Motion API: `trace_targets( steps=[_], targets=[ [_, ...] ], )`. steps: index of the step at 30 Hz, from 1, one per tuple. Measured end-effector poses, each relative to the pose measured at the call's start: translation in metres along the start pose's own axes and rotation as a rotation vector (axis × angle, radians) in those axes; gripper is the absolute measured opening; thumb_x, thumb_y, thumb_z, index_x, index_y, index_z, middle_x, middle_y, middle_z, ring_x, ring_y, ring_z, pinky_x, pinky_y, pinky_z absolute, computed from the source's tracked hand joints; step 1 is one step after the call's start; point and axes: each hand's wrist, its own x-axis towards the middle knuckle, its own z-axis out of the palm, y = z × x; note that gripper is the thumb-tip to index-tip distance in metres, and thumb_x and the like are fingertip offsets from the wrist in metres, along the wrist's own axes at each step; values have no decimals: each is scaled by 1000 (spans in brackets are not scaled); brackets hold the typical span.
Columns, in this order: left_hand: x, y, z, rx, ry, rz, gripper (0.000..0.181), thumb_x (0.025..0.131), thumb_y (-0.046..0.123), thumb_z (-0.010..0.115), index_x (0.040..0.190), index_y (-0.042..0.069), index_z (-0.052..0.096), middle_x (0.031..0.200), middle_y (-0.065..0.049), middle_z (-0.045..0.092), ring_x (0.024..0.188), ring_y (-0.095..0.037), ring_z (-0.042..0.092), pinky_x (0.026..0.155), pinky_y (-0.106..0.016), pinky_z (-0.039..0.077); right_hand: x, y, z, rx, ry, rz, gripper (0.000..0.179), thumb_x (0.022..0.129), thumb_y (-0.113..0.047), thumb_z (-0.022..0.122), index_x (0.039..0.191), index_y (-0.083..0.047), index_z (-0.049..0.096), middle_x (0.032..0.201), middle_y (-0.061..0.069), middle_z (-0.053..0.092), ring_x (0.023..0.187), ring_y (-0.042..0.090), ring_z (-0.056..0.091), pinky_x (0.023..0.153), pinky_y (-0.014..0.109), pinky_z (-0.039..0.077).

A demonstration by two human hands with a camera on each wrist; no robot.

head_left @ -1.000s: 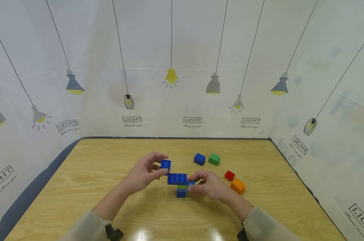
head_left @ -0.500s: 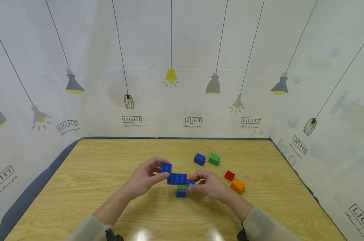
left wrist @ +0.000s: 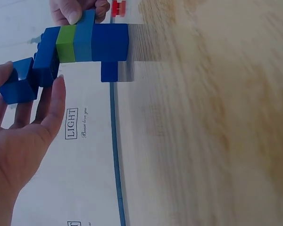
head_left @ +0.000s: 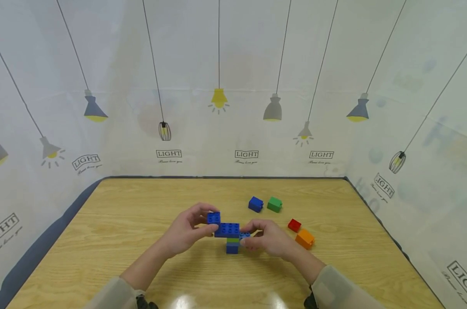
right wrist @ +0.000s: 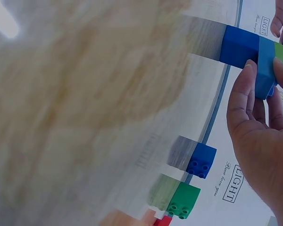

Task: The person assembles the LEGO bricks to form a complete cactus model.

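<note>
A stack of toy building bricks stands upright mid-table in the head view. Its base is a dark blue brick, then a light blue brick jutting right, a lime green brick and a long dark blue brick reaching left on top. My left hand pinches a small blue brick between thumb and fingers, right at the long brick's left end. In the left wrist view this brick looks tilted against it. My right hand grips the light blue brick's jutting end.
Right of the stack, a loose blue brick and a green brick lie farther back. A flat red brick and an orange brick lie beside my right hand. Printed cloth surrounds the wooden table.
My left hand has lowered the small blue brick slightly and brought it right, in against the long brick's left end. The right hand and the stack have stayed put.
</note>
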Motion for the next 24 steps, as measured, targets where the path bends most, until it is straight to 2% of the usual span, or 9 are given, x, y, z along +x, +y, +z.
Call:
trace_targets(
  steps=[5, 9, 14, 24],
  targets=[
    [0, 1, 1, -45, -38, 8, 41, 107, 21, 74, 146, 14, 65, 137, -19, 61, 122, -32, 68, 98, -51, 67, -1, -1, 1, -5, 8, 0, 30, 102, -22, 81, 127, -7, 74, 122, 13, 69, 92, 21, 72, 86, 39, 68],
    [1, 1, 2, -89, -53, 1, 42, 108, 19, 73, 148, 12, 65, 143, -20, 58, 124, -32, 68, 98, -46, 67, 0, 0, 1, -7, 9, 0, 30, 102, -22, 81, 126, -7, 74, 122, 13, 69, 92, 22, 72, 85, 39, 68],
    [2, -2, 6, -130, -30, -10, 41, 110, 21, 70, 148, 10, 63, 135, -21, 58, 120, -31, 71, 97, -48, 67, 1, 2, 0, -5, 9, 4, 28, 101, -23, 82, 124, -8, 75, 122, 12, 70, 93, 22, 72, 85, 34, 66],
    [2, -3, 14, -175, 35, -2, 39, 109, 23, 71, 144, 7, 65, 135, -21, 60, 113, -27, 74, 94, -53, 68, 3, 5, 0, 34, -5, -4, 28, 101, -23, 82, 123, -8, 75, 120, 12, 69, 89, 21, 71, 82, 35, 65]
  ],
)
